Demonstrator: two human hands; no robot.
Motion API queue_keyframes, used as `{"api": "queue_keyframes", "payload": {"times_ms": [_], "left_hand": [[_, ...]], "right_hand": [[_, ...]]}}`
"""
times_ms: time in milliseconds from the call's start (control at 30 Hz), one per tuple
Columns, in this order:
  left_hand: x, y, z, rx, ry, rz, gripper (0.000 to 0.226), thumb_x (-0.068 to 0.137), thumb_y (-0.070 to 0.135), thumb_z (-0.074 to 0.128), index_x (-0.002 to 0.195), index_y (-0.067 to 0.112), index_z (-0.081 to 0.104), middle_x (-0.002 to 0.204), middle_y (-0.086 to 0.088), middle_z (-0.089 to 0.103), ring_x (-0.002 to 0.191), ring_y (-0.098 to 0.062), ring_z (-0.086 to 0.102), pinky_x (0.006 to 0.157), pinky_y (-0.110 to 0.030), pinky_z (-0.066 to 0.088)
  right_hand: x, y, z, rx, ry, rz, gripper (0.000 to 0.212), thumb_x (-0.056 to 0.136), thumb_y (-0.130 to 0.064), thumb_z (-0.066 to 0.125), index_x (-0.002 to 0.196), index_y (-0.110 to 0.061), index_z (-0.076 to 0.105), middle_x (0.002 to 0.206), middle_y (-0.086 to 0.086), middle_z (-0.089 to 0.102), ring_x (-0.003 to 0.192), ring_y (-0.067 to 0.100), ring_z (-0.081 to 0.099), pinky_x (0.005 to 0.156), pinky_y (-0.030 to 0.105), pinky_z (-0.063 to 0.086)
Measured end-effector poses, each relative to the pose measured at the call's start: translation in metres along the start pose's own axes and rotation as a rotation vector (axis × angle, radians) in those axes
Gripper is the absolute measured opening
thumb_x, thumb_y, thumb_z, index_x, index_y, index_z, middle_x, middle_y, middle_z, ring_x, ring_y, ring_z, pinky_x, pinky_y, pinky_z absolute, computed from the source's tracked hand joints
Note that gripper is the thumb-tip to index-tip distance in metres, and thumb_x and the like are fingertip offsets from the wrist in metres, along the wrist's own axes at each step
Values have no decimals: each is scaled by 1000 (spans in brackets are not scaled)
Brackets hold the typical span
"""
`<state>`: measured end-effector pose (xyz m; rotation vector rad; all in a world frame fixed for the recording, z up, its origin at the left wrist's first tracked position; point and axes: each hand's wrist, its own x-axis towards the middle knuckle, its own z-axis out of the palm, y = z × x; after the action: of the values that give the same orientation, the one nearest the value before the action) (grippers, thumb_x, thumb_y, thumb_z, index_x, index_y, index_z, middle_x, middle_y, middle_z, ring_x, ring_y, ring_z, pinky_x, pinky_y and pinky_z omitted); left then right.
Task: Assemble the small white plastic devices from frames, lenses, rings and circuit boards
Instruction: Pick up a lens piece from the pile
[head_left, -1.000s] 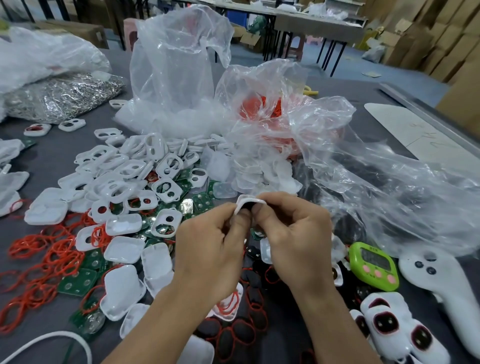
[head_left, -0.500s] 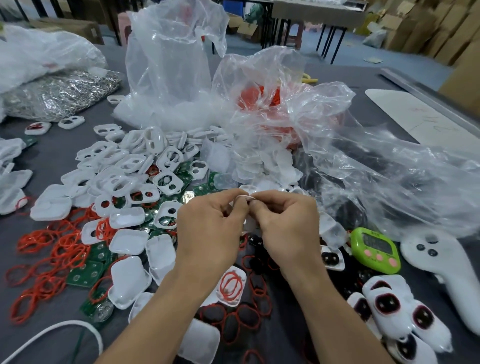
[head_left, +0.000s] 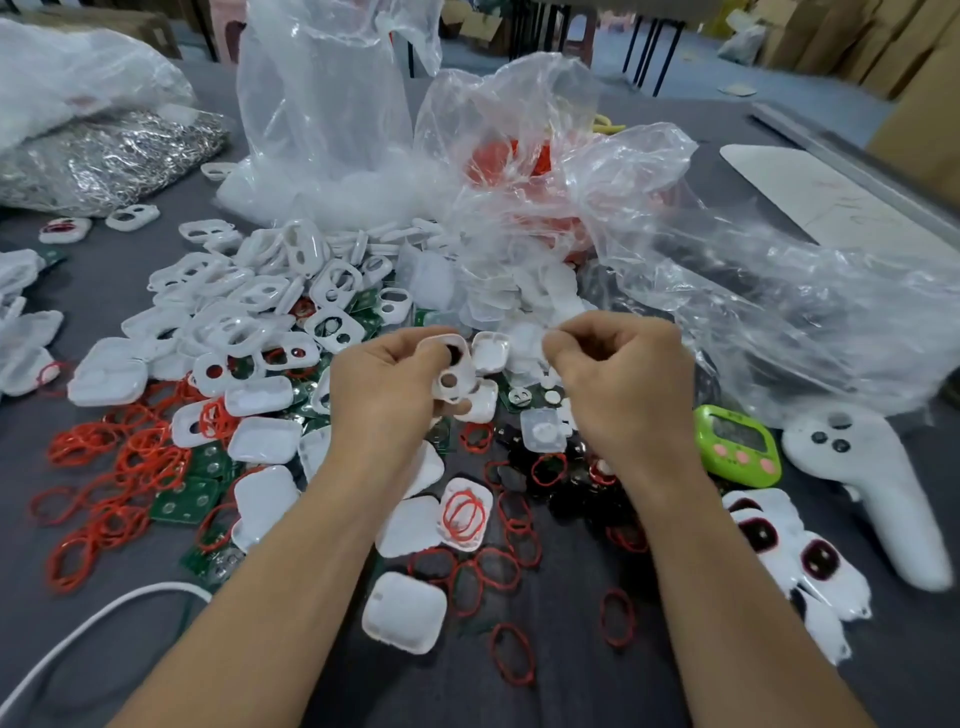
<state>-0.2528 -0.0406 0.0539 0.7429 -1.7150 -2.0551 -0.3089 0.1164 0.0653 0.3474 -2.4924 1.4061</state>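
A grey table (head_left: 914, 675) fills the view, seen from over a seated person's shoulders. Big crumpled clear plastic bags (head_left: 753, 291) spread from twelve to three o'clock. At ten o'clock from the hands lies a heap of white frames (head_left: 249, 312). Loose red rings (head_left: 119, 467) are scattered at eight o'clock, with green circuit boards (head_left: 187, 501) among them. At four o'clock sit a white handheld controller (head_left: 872, 493), a green timer (head_left: 737, 447) and several finished devices (head_left: 789, 540).

The two hands are raised at the centre, a little apart. The left hand (head_left: 384, 400) curls its fingers and thumb round one white frame (head_left: 452, 371), tilted, with its holes showing. The right hand (head_left: 623, 384) has all fingers curled in, with thumb and forefinger tips meeting. I cannot tell whether it pinches a small clear part or nothing.

Likely risks: a small clear part could slip from the pinch and vanish into the clutter below. Pressed in crooked, it could jam or pop back out. The frame could also twist in the left hand's grip while the part is pushed home.
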Motion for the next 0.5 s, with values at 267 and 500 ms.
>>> {"api": "queue_keyframes", "payload": {"times_ms": [267, 500], "left_hand": [[8, 7, -8, -328, -59, -253, 22, 102, 7, 54, 86, 7, 70, 75, -3, 77, 56, -9, 69, 44, -16, 50], [10, 4, -7, -266, -141, -251, 17, 98, -3, 53, 98, 7, 67, 89, -8, 80, 77, -16, 78, 48, -19, 54]], "right_hand": [[12, 16, -18, -361, -120, 139, 27, 83, -9, 68, 77, -32, 81, 63, -22, 61, 61, 0, 59, 75, 20, 54], [10, 9, -15, -573, -339, 71, 4, 79, -36, 79, 75, -36, 79, 62, -20, 53, 89, 16, 67, 101, 40, 50]]}}
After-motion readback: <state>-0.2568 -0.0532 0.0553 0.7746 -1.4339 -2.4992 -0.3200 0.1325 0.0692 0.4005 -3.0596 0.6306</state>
